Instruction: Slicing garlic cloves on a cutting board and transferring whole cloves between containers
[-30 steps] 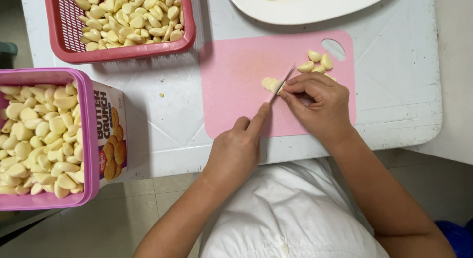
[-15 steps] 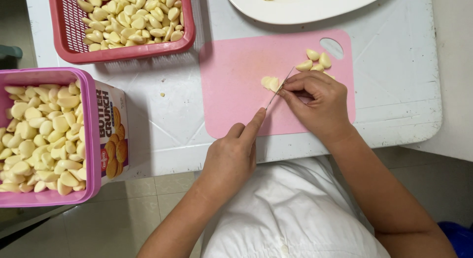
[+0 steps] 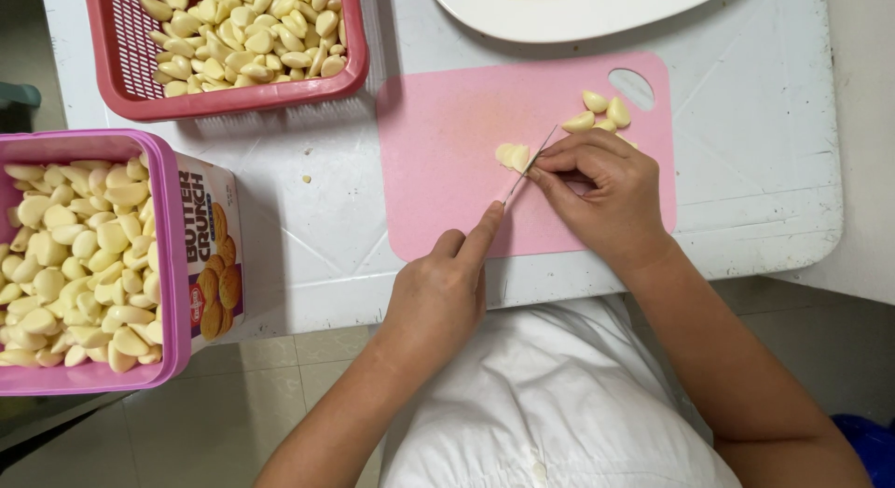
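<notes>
- The step in hand looks like slicing: the left hand [image 3: 438, 297] is closed round the handle of a knife [image 3: 529, 166], forefinger laid along its back, and the blade is set on a garlic clove [image 3: 511, 155].
- The right hand [image 3: 606, 194] is curled, fingertips together, pinching that clove from its right side to steady it on the pink board [image 3: 447, 162].
- The clove lies near the middle of the board, a little right of centre, touching the blade; a cut face or slice shows on its left.
- The knife's long axis runs on a slant, from the left hand at the near edge up and to the right; its tip points away from the person, toward the board's far right corner.
- The clove's own long axis I cannot tell: the fingers hide too much of it.
- As I judge it, a further cut calls for the right fingertips to keep clear of the edge.
- Three more cloves [image 3: 598, 113] lie just beyond the right hand, near the board's grip hole.
- On the white worktop [image 3: 746, 171]: a red basket [image 3: 224, 101] of cloves, a white plate [image 3: 578, 13], and at left a pink basket [image 3: 168, 264] of cloves.
</notes>
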